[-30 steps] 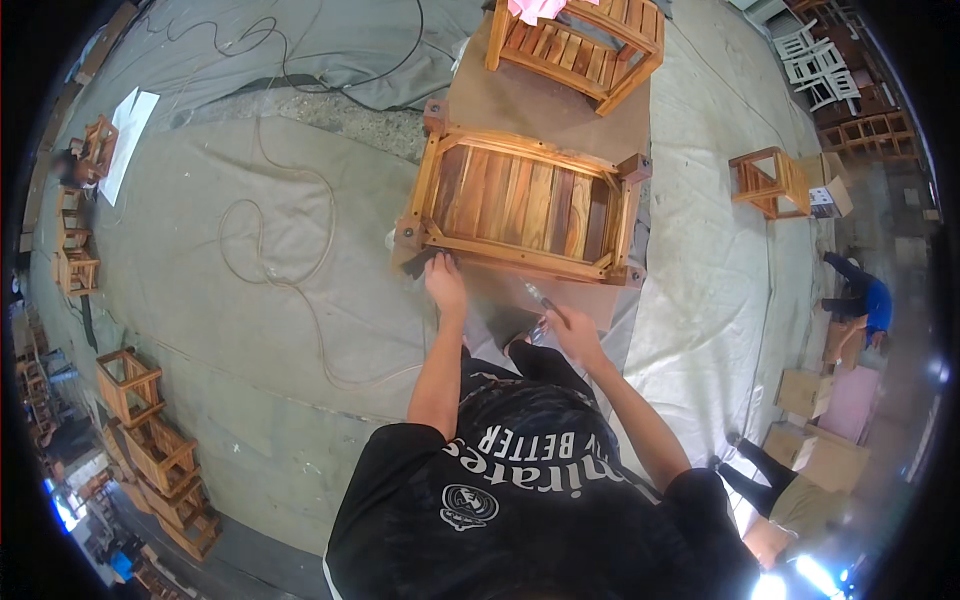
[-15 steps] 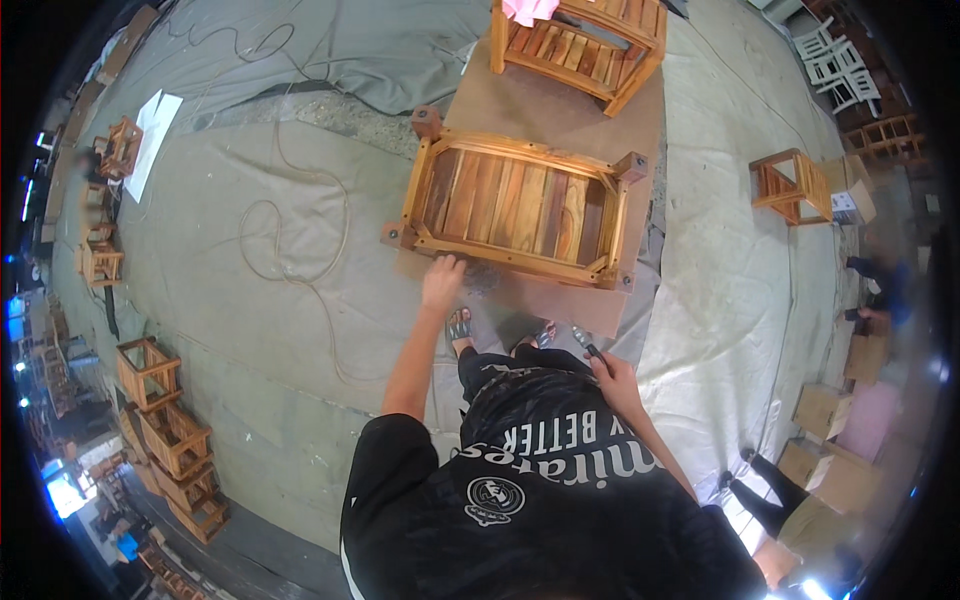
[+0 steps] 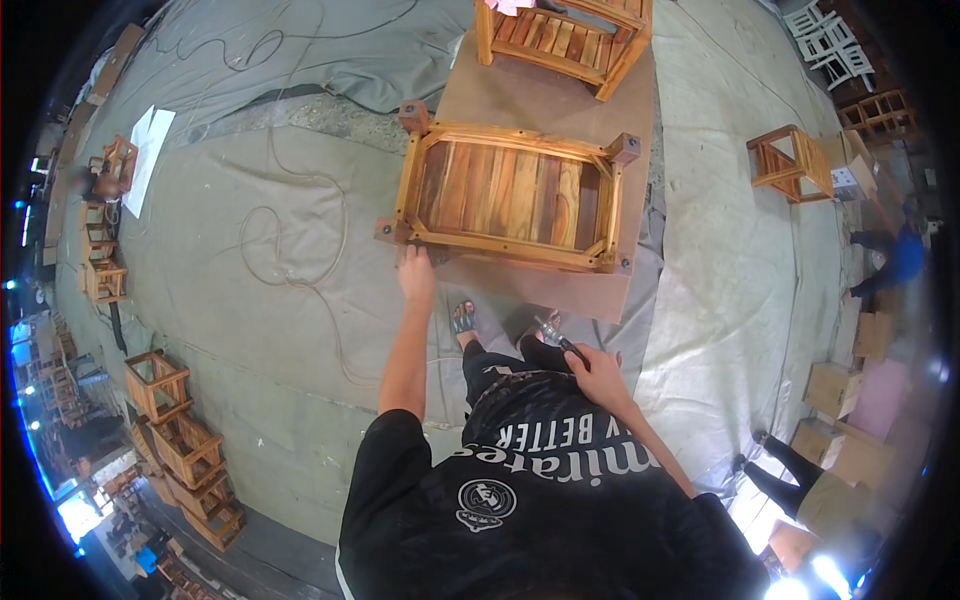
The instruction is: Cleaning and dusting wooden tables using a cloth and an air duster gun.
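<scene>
An upturned wooden table [image 3: 505, 192] with a slatted panel and thick legs lies on a brown cardboard sheet [image 3: 560, 292] in front of me. My left hand [image 3: 415, 262] is at its near left corner, right beside the leg there, with curled fingers against the frame edge. The fingertips are partly hidden. In my right hand [image 3: 597, 372], held low by my thigh, is a hand tool [image 3: 562, 340] with a dark handle and a shiny metal head. The tool points up and left, apart from the table.
Another slatted wooden piece [image 3: 560, 45] with a pink cloth [image 3: 510, 4] stands beyond. Stacked wooden frames [image 3: 185, 440] are at left, a small stool [image 3: 792, 165] at right. A hose [image 3: 280, 270] snakes over the grey floor sheet. Other people are at the right edge.
My left hand has slid left along the near edge to the corner leg. My right hand has moved slightly left with the tool. The view has shifted slightly.
</scene>
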`<state>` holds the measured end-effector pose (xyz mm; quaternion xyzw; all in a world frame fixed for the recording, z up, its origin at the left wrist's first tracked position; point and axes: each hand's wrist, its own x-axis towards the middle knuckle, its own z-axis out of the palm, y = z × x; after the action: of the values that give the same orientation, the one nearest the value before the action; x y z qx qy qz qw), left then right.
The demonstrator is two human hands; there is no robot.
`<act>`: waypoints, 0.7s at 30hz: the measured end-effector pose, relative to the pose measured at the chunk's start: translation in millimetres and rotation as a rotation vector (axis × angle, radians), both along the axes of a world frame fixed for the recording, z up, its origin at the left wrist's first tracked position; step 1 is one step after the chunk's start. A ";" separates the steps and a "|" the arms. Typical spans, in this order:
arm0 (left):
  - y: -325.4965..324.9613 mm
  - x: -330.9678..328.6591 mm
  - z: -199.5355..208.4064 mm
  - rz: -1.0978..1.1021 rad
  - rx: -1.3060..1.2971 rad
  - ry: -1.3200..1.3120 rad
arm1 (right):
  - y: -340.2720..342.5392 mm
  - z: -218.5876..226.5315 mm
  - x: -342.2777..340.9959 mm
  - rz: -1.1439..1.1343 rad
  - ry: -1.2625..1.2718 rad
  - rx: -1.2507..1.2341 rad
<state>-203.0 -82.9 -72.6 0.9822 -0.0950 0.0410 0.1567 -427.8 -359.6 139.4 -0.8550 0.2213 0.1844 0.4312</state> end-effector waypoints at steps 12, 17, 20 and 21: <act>-107.6 -74.9 6.0 -0.182 -0.425 0.271 | 2.0 -50.4 48.2 0.037 -0.021 -0.267; -46.3 -113.3 -48.2 0.240 -0.473 0.571 | 78.9 -64.2 89.7 0.141 -0.010 -0.262; 60.6 -147.6 -124.7 0.515 -0.736 0.734 | 150.5 -83.7 115.7 0.305 -0.121 -0.007; 75.9 -150.8 -113.2 0.664 -0.960 1.045 | 163.4 -95.3 124.5 0.281 -0.125 0.058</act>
<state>-353.7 -7.1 -185.8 0.6760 0.3178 -0.3452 0.5682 -303.3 -196.2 44.1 -0.8744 0.0669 0.1957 0.4388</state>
